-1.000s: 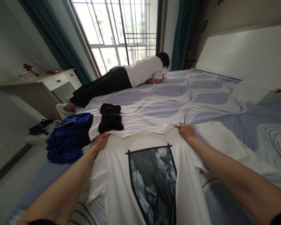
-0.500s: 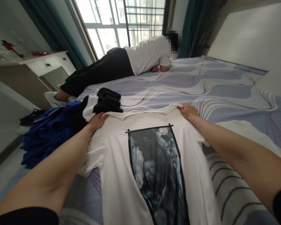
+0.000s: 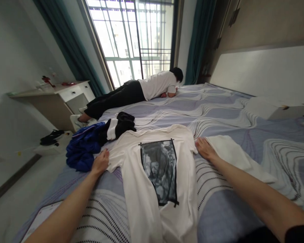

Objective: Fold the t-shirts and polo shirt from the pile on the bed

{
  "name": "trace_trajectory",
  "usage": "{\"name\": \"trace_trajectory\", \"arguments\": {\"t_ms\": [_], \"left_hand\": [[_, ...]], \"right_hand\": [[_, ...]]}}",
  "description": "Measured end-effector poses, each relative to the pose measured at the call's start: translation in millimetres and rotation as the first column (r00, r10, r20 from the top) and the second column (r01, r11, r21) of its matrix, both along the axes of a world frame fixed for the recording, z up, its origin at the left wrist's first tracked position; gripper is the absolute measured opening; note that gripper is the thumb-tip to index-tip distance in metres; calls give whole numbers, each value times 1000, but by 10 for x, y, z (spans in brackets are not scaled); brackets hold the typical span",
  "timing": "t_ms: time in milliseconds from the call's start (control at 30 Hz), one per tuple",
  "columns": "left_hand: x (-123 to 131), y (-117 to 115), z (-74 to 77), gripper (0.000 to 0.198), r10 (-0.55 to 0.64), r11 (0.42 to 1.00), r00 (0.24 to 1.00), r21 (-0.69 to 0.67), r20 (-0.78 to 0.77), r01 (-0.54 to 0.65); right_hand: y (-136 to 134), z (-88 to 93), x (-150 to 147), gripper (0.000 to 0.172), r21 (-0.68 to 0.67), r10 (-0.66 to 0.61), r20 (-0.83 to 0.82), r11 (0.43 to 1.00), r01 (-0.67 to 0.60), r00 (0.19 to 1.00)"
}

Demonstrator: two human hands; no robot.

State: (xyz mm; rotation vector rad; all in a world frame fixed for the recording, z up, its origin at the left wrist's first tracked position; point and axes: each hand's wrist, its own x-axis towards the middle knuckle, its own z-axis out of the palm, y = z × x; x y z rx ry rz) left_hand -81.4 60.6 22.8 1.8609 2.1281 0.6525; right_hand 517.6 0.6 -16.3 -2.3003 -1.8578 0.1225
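A white T-shirt [image 3: 134,162] with a dark picture print framed in black lies spread on the bed, its collar pointing away from me and its lower part creased. My left hand [image 3: 100,162] is closed at the hem of the left sleeve. At the opposite sleeve, my right hand [image 3: 205,148] has its fingers curled in against the hem; the fingertips are partly hidden. Just right of that hand rests a folded white cloth [image 3: 230,152]. Beyond my left hand sit a bunched blue garment [image 3: 83,145] and a black-and-white garment [image 3: 121,126].
The bed [image 3: 225,206] has a grey-blue wavy patterned sheet. Across its far side lies a person [image 3: 154,86] in a white top. A white box [image 3: 276,107] stands at the right, a desk [image 3: 45,91] at the left. A flat white object [image 3: 42,217] is at the near left edge.
Both hands have left the T-shirt's shoulders near the collar and come down to its sleeves. The shirt now lies flatter on the bed. My view has tilted up and moved back.
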Motion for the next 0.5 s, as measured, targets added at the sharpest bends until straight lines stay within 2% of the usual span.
{"name": "trace_trajectory", "arguments": {"t_ms": [100,167,267,333,400,433,467,500], "left_hand": [[108,-712,-11,67,104,994,995,31,-10,-103],[277,-1266,-44,66,147,987,989,67,-23,-145],[699,-2138,-102,53,90,995,996,57,-26,-88],[1041,-2628,-110,38,42,999,999,16,29,-43],[1334,-2956,-49,23,-43,999,974,-9,220,46],[1435,-3051,14,20,-54,997,918,-23,393,69],[1495,-3104,97,18,-29,997,814,-37,580,61],[1512,-3125,195,19,32,998,657,-62,753,22]], "right_hand": [[-656,25,-194,60,34,55,61,998,-57,997],[-1135,55,-426,58,52,105,54,993,-108,993],[-1840,108,-964,58,85,217,-87,974,-209,972],[-2209,152,-1402,62,149,280,-283,958,-246,917],[-2440,215,-1794,57,222,283,-566,957,-187,774],[-2503,258,-1937,55,229,226,-723,970,-83,653],[-2538,307,-2029,53,210,167,-855,977,35,492],[-2554,362,-2064,50,165,112,-945,975,152,307]]}}
